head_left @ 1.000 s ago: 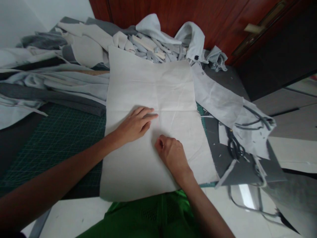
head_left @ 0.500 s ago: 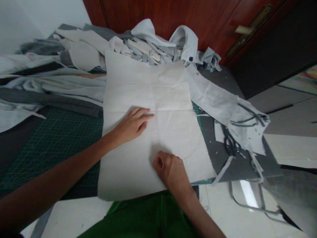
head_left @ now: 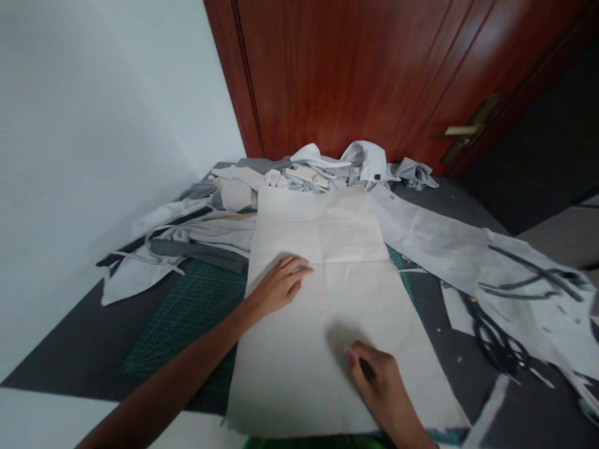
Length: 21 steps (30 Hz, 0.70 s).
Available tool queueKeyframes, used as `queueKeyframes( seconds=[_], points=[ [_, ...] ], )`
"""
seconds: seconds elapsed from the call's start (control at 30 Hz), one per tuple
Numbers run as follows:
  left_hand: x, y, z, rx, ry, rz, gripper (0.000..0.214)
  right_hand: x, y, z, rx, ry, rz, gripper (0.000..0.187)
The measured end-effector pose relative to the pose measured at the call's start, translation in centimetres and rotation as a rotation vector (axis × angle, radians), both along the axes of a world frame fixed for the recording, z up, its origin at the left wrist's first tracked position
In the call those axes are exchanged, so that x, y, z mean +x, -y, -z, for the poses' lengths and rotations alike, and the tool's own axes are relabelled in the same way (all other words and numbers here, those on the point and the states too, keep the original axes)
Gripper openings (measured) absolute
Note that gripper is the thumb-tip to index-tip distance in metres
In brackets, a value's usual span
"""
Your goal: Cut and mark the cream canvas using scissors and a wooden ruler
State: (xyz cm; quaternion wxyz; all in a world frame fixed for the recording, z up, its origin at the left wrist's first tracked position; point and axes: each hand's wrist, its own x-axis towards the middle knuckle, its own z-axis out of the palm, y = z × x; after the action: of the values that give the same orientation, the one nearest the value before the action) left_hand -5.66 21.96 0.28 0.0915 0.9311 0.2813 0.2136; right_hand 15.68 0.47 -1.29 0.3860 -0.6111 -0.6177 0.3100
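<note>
A cream-white rectangle of fabric (head_left: 341, 299) lies flat on a green cutting mat (head_left: 187, 318). My left hand (head_left: 279, 285) rests palm down on the cloth's left-middle part, its fingers stretched out and close together. My right hand (head_left: 384, 390) is at the cloth's near right part, fingers curled in a pinch on a small dark thing that I cannot make out, its tip touching the cloth. A faint line runs down the cloth between my hands.
A heap of grey and white fabric scraps (head_left: 299, 178) lies behind the cloth. A long pale strip (head_left: 468, 249) trails right. Black scissors (head_left: 496, 340) lie on dark felt at the right. A red-brown door (head_left: 374, 75) with a brass handle (head_left: 461, 131) stands behind; a white wall is at the left.
The camera has tilted up, so the door and wall now fill the top. My right hand has slid nearer along the cloth. My left hand has stayed flat in place.
</note>
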Motion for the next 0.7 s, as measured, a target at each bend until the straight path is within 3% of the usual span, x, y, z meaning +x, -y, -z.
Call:
queueKeyframes(
  seconds=[0.2,0.4,0.53,0.7],
  points=[
    [-4.6,-2.4,-2.2,0.098,0.035,-0.277,0.036,1.1,-1.1,0.6,-0.018,-0.194,0.021,0.052],
    [-9.6,-10.6,-4.8,0.094,-0.025,-0.592,0.025,1.2,-1.5,0.6,0.022,-0.288,-0.028,0.051],
    [-10.7,-15.5,-5.9,-0.018,-0.15,-0.641,0.028,1.1,-1.4,0.5,0.05,-0.364,-0.034,0.049],
    [-10.8,-18.1,-8.3,-0.127,-0.29,-0.593,0.025,1.2,-1.9,0.2,0.076,-0.44,-0.007,0.046]
  ],
)
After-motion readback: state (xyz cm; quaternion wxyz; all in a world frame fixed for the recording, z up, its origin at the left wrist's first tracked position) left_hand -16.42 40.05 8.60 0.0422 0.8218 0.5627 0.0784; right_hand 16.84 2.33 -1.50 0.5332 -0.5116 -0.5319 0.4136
